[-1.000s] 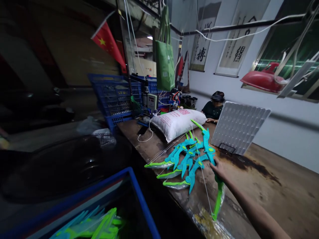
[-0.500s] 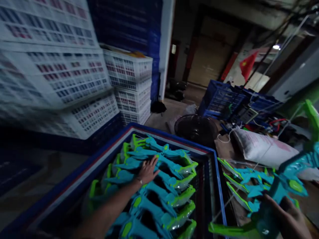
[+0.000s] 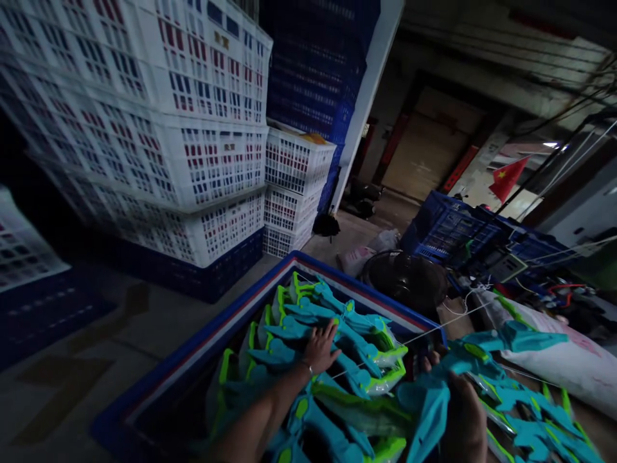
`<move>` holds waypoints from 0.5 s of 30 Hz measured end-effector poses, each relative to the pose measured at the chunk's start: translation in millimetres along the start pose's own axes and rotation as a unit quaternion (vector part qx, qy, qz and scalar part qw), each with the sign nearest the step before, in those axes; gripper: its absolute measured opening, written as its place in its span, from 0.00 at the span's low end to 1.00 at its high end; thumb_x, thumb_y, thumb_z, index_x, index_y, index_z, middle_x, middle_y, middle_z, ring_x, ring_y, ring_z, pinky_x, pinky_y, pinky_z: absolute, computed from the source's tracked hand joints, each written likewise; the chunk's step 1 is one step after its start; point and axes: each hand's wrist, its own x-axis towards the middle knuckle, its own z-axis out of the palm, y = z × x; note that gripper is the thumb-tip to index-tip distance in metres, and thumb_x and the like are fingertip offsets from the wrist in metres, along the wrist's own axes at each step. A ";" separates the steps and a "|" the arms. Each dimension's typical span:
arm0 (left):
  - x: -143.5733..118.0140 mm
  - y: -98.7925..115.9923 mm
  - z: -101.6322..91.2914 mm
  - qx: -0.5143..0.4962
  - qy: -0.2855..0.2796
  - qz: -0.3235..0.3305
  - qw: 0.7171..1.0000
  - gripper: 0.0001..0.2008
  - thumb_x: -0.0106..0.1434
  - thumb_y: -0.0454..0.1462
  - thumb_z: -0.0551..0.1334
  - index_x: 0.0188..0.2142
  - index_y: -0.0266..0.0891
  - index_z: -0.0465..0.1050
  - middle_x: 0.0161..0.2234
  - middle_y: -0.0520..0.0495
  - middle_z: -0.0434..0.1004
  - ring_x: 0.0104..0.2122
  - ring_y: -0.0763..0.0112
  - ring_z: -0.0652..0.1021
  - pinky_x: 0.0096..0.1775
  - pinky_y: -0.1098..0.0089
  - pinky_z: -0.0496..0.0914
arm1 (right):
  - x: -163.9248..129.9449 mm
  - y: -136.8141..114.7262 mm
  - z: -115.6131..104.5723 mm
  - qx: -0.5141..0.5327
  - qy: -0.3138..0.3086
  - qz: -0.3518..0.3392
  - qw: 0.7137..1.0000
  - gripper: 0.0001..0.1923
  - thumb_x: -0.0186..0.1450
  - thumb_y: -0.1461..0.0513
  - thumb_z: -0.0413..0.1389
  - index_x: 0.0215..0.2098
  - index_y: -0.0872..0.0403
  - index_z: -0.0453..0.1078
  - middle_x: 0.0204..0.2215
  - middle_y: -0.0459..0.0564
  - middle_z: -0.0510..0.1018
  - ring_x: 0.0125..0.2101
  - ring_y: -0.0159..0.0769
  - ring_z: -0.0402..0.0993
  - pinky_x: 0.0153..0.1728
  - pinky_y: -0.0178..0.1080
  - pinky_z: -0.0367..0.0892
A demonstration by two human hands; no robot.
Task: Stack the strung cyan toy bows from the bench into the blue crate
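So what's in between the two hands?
In the head view, bows in the blue crate and part of the held bow lie between the left hand and right hand.

My left forearm (image 3: 270, 411): one, bare, slanting up from the lower edge of view toward the right. My left wrist (image 3: 303, 373): nearly in line with it. My left hand (image 3: 320, 350): palm down, back uppermost, fingers (image 3: 328, 330) fanned and pointing away from me, thumb (image 3: 334, 355) held out to the right. My right hand (image 3: 466, 411): apart from the left, curled in a grip, some fingertips (image 3: 428, 361) showing, lower part in shadow. My right forearm: too dark to make out.
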 end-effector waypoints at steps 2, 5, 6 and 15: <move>2.6 -1.3 3.5 -0.012 0.000 -0.001 1.000 0.42 0.70 0.46 0.62 0.78 0.38 0.51 0.79 0.38 0.41 0.68 0.38 0.68 0.71 0.41 0.55 | -5.1 8.4 15.8 0.039 0.016 0.019 0.999 0.23 0.59 0.46 0.66 0.46 0.50 0.78 0.42 0.55 0.82 0.43 0.48 0.83 0.47 0.51 0.82; 3.6 -3.3 9.6 -0.030 -0.002 -0.001 1.000 0.42 0.69 0.48 0.63 0.77 0.39 0.53 0.78 0.38 0.46 0.67 0.38 0.69 0.71 0.41 0.57 | -2.6 20.1 39.6 0.099 0.047 0.054 0.993 0.26 0.55 0.49 0.75 0.46 0.50 0.78 0.44 0.50 0.82 0.41 0.41 0.82 0.42 0.43 0.81; 2.7 -3.8 11.6 -0.034 0.000 -0.002 0.999 0.41 0.70 0.47 0.62 0.77 0.40 0.53 0.78 0.37 0.49 0.67 0.39 0.70 0.71 0.41 0.57 | 2.3 24.1 47.9 0.124 0.045 0.062 0.989 0.26 0.53 0.50 0.77 0.44 0.51 0.78 0.42 0.49 0.82 0.38 0.37 0.81 0.35 0.38 0.79; -9.2 -2.9 11.0 -0.021 0.048 0.026 0.998 0.39 0.72 0.45 0.60 0.78 0.36 0.51 0.78 0.34 0.45 0.67 0.39 0.70 0.70 0.39 0.57 | 83.5 100.3 147.4 0.214 0.003 0.138 0.967 0.29 0.49 0.49 0.80 0.32 0.55 0.69 0.27 0.41 0.76 0.24 0.24 0.68 0.18 0.26 0.60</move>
